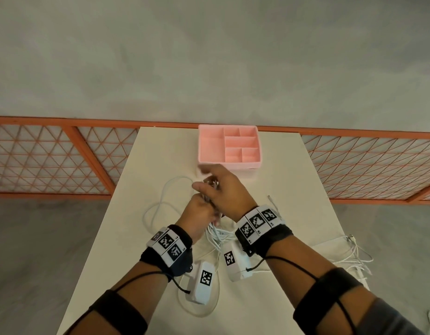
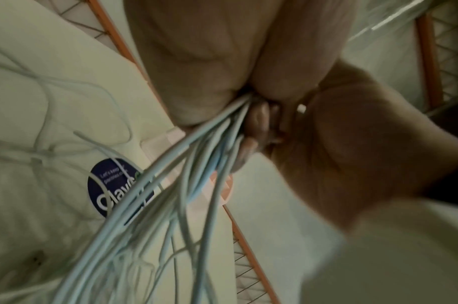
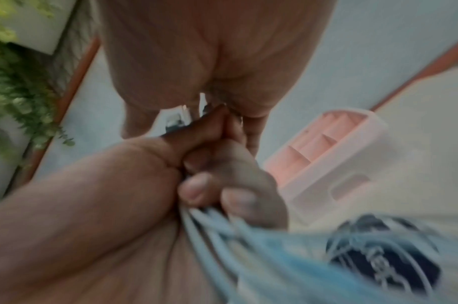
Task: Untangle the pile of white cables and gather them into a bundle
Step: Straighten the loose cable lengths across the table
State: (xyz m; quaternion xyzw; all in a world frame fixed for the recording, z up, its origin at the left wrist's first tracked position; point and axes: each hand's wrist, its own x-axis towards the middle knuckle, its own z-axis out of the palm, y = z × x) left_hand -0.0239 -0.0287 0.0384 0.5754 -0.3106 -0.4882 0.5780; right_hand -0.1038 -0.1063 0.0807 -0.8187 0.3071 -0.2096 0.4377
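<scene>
Above the middle of the cream table, my left hand grips a bundle of white cables in its fist, and the strands hang down to the tabletop. In the left wrist view the cables fan out of the fist towards the camera. My right hand lies over the top of the bundle with its lower fingers curled at the cable ends; its index finger and thumb stick out, blurred. The right wrist view shows left-hand fingertips clamped on the cables.
A pink compartment organizer stands at the table's far edge, just beyond my hands. A loose cable loop lies to the left, and more white cables lie at the right edge. An orange mesh railing runs behind.
</scene>
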